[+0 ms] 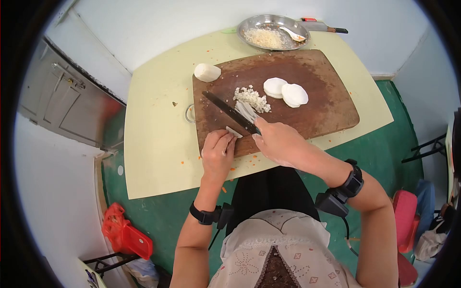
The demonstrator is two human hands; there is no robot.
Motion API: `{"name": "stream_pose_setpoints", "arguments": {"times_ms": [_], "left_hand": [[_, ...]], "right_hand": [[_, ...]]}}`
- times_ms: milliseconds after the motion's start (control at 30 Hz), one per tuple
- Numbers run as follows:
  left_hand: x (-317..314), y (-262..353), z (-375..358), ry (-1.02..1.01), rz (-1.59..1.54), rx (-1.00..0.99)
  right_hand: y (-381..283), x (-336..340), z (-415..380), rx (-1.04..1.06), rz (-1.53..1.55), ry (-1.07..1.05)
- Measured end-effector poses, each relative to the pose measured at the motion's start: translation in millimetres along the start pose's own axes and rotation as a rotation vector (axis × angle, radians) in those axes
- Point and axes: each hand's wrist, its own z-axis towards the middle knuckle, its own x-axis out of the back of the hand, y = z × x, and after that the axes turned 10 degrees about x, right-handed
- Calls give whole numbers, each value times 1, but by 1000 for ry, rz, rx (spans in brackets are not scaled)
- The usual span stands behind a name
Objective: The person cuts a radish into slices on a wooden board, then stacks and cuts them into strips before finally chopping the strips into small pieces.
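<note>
My right hand (276,140) is wrapped round the handle of a dark-bladed kitchen knife (229,110), its blade pointing to the upper left over the wooden cutting board (326,81). Near the board's front edge, my left hand (219,146) closes its fingertips on a pale vegetable strip (234,132). Beyond the blade sit more white strips (246,111) and a heap of small diced pieces (252,98). Round white slices (294,95) lie to the right of the heap. A peeled white chunk (207,72) rests at the board's far left corner.
A metal plate (247,25) with chopped bits and a white spoon (293,34) stands behind the board. Beside it lies a cleaver (319,26). A metal ring (189,114) shows at the board's left edge on the yellow table (153,129). Orange scraps dot the tabletop.
</note>
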Motion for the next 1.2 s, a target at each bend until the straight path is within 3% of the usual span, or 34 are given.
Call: {"name": "stream_pose_setpoints", "arguments": {"times_ms": [367, 667, 1200], "left_hand": [[0, -1, -1, -12, 66, -4], [2, 1, 0, -19, 57, 12], [4, 2, 2, -75, 94, 10]], "right_hand": [[-8, -8, -19, 162, -104, 5], [-12, -3, -16, 106, -80, -14], [-11, -5, -22, 224, -143, -3]]}}
